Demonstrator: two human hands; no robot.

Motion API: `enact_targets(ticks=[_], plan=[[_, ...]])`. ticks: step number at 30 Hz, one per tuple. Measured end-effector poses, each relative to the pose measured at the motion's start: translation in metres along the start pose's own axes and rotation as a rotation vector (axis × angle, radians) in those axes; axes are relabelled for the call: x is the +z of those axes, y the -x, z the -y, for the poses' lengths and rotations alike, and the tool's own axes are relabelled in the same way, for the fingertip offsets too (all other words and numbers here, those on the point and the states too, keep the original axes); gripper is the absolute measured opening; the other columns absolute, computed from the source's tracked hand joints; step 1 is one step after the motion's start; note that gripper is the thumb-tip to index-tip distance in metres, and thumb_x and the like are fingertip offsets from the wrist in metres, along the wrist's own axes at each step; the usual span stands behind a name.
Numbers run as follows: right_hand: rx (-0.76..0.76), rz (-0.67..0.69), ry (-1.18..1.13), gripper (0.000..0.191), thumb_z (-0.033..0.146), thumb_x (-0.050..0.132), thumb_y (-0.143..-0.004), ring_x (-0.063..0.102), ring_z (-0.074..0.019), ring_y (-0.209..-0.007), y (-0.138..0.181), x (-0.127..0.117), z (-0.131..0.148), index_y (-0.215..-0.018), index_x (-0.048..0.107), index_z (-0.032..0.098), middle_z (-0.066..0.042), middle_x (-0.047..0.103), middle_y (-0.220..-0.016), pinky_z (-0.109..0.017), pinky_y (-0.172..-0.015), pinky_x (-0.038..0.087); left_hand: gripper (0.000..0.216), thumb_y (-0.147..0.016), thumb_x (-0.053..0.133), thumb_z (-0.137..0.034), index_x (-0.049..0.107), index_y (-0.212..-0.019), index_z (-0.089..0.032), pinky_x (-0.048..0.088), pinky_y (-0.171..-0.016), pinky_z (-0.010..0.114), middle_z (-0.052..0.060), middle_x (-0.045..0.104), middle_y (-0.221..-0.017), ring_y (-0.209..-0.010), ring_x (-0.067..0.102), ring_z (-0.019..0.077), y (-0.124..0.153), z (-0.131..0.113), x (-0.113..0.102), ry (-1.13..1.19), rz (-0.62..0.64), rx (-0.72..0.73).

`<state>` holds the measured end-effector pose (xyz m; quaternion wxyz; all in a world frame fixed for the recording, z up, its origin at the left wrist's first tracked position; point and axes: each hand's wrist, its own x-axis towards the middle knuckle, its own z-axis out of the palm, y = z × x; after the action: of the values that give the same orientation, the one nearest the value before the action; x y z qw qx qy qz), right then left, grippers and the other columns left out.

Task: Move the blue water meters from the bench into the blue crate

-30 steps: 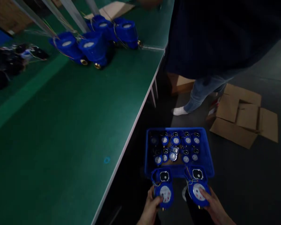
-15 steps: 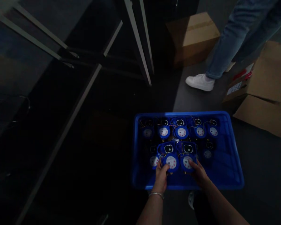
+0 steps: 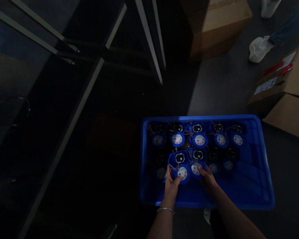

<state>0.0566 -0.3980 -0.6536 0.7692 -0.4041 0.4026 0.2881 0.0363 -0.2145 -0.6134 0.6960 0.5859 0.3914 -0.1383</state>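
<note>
A blue plastic crate (image 3: pixel 249 191) sits on the dark floor and holds several blue water meters with white dials. My left hand (image 3: pixel 171 187) is closed round one blue meter (image 3: pixel 180 166) at the crate's front left. My right hand (image 3: pixel 208 179) grips a second blue meter (image 3: pixel 196 162) right beside it, fingers over its dial. Both meters are low inside the crate, touching or nearly touching each other. A bracelet shows on my left wrist.
Metal table legs (image 3: pixel 149 43) and cross bars stand to the upper left over dark floor. A cardboard box (image 3: pixel 214 23) lies beyond the crate, more cardboard boxes (image 3: pixel 284 86) at the right. Another person's white shoe (image 3: pixel 257 48) is at the upper right.
The view dropped from the green tabletop to the floor. My hands carried the two meters from in front of the crate down into it. The other person's foot stepped away to the right.
</note>
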Motion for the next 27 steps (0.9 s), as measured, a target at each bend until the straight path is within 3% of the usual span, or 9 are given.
enact_targets(ticks=[6,9,13,18,23,27], plan=[[0.033,0.022,0.062,0.063,0.038,0.065,-0.086,0.059,-0.0234,-0.097,0.002,-0.008,0.008,-0.138,0.032,0.021,-0.011,0.053,-0.121,-0.04,-0.082,0.052,0.069,-0.079,0.063,-0.029,0.028,-0.138,-0.024,0.013,-0.109,0.061,0.01,0.015,-0.151,-0.137,0.014,0.034,-0.008,0.014,-0.004,-0.23,0.037,0.086],[0.045,0.004,0.11,0.063,0.041,0.063,-0.087,0.058,-0.0236,-0.1,0.002,-0.012,0.011,-0.137,0.032,0.021,-0.011,0.052,-0.123,-0.04,-0.085,0.05,0.071,-0.08,0.062,-0.032,0.025,-0.14,-0.024,0.012,-0.109,0.06,0.01,0.014,-0.152,-0.138,0.013,0.0334,-0.005,0.016,-0.008,-0.33,0.055,0.083],[0.038,-0.011,0.198,0.053,0.037,0.062,-0.088,0.056,-0.0235,-0.104,-0.002,-0.017,0.014,-0.133,0.04,0.018,-0.011,0.052,-0.122,-0.043,-0.091,0.047,0.06,-0.087,0.051,-0.038,0.026,-0.139,-0.023,0.022,-0.107,0.058,0.011,0.03,-0.146,-0.132,0.03,0.0302,0.001,0.011,-0.016,-0.451,0.012,0.012],[-0.036,-0.06,0.336,0.042,0.028,0.066,-0.086,0.049,-0.0242,-0.113,-0.008,-0.014,0.01,-0.122,0.05,0.014,-0.01,0.052,-0.121,-0.048,-0.102,0.035,0.044,-0.089,0.045,-0.043,0.045,-0.127,-0.021,0.038,-0.098,0.051,0.01,0.055,-0.123,-0.11,0.053,0.0238,-0.009,0.002,-0.016,-0.588,-0.113,-0.123],[-0.02,-0.126,0.388,0.029,0.031,0.059,-0.091,0.053,-0.0224,-0.105,-0.005,-0.005,0.002,-0.114,0.056,0.015,-0.009,0.054,-0.117,-0.043,-0.094,0.043,0.036,-0.088,0.048,-0.043,0.055,-0.113,-0.018,0.044,-0.091,0.045,0.008,0.061,-0.109,-0.099,0.058,0.0206,-0.022,-0.007,-0.011,-0.67,-0.161,-0.22],[0.002,-0.151,0.404,0.031,0.031,0.06,-0.091,0.055,-0.0219,-0.102,-0.004,-0.002,0.005,-0.116,0.054,0.014,-0.009,0.054,-0.114,-0.043,-0.091,0.046,0.029,-0.087,0.052,-0.039,0.058,-0.105,-0.017,0.047,-0.086,0.042,0.006,0.062,-0.104,-0.094,0.059,0.0189,-0.021,-0.021,-0.013,-0.679,-0.128,-0.233]])
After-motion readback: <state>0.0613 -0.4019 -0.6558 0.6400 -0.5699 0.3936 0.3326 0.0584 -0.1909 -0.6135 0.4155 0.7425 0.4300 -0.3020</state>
